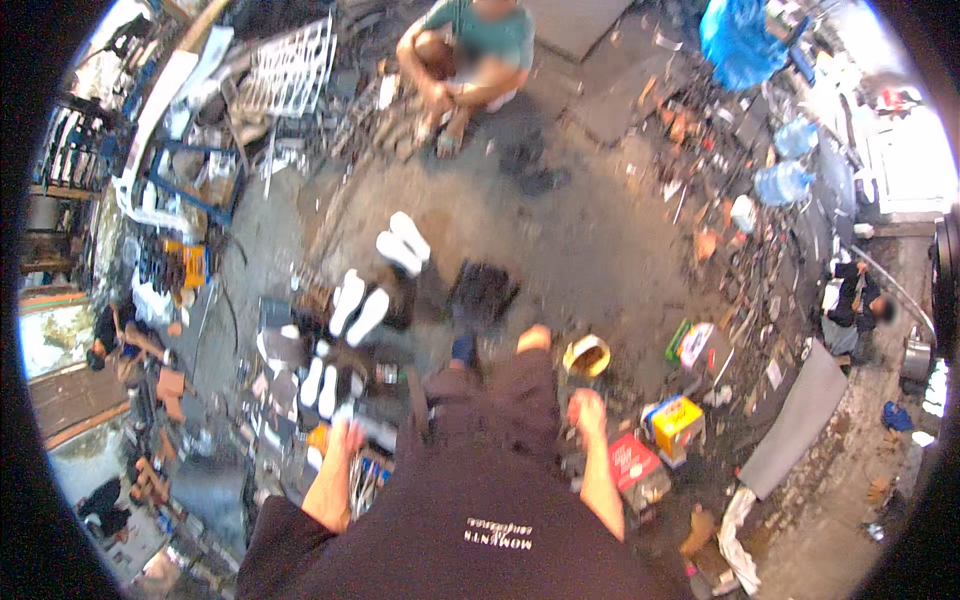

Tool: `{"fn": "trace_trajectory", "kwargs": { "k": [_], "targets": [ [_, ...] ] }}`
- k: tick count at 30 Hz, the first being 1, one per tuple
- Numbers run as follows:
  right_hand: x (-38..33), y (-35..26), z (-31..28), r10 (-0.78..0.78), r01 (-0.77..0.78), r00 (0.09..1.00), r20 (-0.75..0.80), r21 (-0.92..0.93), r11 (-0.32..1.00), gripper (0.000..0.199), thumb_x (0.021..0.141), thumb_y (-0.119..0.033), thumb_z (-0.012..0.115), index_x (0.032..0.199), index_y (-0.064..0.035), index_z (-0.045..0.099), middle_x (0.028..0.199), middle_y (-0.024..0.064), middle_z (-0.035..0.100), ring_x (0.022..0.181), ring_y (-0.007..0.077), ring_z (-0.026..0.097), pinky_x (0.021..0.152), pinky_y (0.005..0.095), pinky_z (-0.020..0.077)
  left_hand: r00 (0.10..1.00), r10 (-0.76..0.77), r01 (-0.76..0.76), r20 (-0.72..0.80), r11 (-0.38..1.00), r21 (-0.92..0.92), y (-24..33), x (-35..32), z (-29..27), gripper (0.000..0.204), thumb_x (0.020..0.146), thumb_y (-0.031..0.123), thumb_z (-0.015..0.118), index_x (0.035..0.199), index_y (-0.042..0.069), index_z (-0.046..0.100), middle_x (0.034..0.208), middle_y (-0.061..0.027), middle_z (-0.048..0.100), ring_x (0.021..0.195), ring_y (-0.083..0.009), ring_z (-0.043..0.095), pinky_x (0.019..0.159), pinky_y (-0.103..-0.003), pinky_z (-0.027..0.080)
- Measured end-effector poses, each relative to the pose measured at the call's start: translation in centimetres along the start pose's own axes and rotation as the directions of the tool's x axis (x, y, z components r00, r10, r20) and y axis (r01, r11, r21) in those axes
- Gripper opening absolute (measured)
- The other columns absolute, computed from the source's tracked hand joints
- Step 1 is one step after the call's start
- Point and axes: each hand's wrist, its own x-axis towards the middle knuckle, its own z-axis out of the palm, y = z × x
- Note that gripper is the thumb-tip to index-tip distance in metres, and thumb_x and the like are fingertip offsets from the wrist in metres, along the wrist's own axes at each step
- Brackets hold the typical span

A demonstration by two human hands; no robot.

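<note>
My left hand (346, 436) is low at the left, beside a blue and white box-like thing (376, 430). Its fingers are smeared, and a pale blur at their tips hides whether they hold anything. My right hand (586, 410) hangs just below a yellow round tin (586, 357); its fingers are loosely bent and apart, with nothing visible in them. Ahead of my left hand, pairs of white shoe soles lie on and around dark supports: a near pair (319, 386), a middle pair (358, 310) and a far pair (403, 244). A black block (482, 292) sits ahead of my feet.
A red box (634, 462) and a yellow box (676, 424) stand right of my right arm. Another person (470, 60) squats at the far side. Scraps and debris line the right, with clear blue water jugs (783, 184) and a blue plastic bag (742, 45).
</note>
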Motion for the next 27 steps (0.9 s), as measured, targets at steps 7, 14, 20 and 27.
{"fn": "trace_trajectory", "kwargs": {
  "k": [7,14,20,27],
  "targets": [
    [-0.6,-22.1,-0.8,-0.354,0.358,0.932,0.073,-0.329,0.874,0.033,0.103,-0.032,0.06,0.09,-0.0023,0.068,0.075,0.0016,0.067,0.067,0.0101,0.061,0.062,0.0274,0.0479,0.78,0.41,-0.6,0.472,0.705,0.379,5.2,-18.2,27.2,0.045,0.105,0.045,0.055,0.131,0.009,0.061,0.111,-0.0083,0.071,0.093,-0.0144,0.066,0.083,-0.03,0.053],
    [9.5,-35.6,-3.9,-0.418,0.605,0.794,0.441,-0.509,0.612,0.027,0.101,-0.03,0.062,0.103,-0.0038,0.07,0.088,0.0113,0.065,0.079,0.0229,0.061,0.074,0.0366,0.0491,0.678,0.589,-0.719,0.44,0.404,0.566,3.8,-21.7,46.4,0.047,0.108,0.042,0.046,0.113,0.0,0.067,0.095,-0.0173,0.07,0.091,-0.0245,0.066,0.085,-0.035,0.05],
    [20.6,-48.7,-9.6,-0.407,0.767,0.642,0.65,-0.544,0.34,0.021,0.097,-0.024,0.065,0.103,-0.0048,0.071,0.092,0.0145,0.065,0.086,0.0292,0.065,0.078,0.0386,0.0512,0.59,0.779,-0.776,0.212,0.475,0.416,1.2,-27.7,59.7,0.035,0.104,0.032,0.057,0.119,0.002,0.068,0.119,-0.0197,0.07,0.116,-0.0349,0.064,0.101,-0.041,0.048],
    [46.1,-52.7,-17.2,-0.074,0.181,0.944,0.322,-0.317,0.931,0.02,0.1,-0.025,0.061,0.103,-0.0073,0.07,0.077,0.0055,0.066,0.058,0.0152,0.06,0.05,0.0298,0.0489,0.909,0.413,-0.406,-0.051,0.907,0.11,-0.5,-24.4,57.0,0.033,0.101,0.029,0.065,0.126,0.009,0.067,0.115,-0.0117,0.071,0.102,-0.0223,0.067,0.086,-0.036,0.054]
  ]
}}
